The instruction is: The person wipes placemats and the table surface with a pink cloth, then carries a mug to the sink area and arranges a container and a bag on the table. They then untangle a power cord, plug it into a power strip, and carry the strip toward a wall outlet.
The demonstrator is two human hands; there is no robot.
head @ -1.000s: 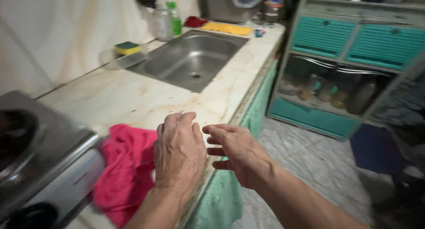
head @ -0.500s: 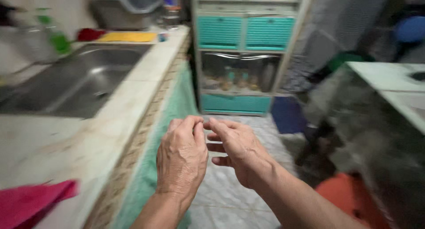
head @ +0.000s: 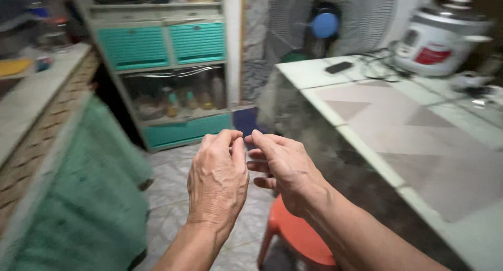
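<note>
Both hands meet in mid-air, left hand [head: 217,179] and right hand [head: 285,171] loosely curled, fingertips near touching, gripping nothing visible. They hang over open tiled floor [head: 173,197], between the green-curtained bench [head: 31,114] edge and the tiled bench [head: 419,140] edge, above an orange stool [head: 298,237].

A red label [head: 432,55] fronts the white rice cooker [head: 439,40], far right.

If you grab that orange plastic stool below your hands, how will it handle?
The orange stool looks like moulded plastic, so probably light and stiff. With only its seat and one leg showing, it may slide on the tiled floor or tip if pushed high.
</note>
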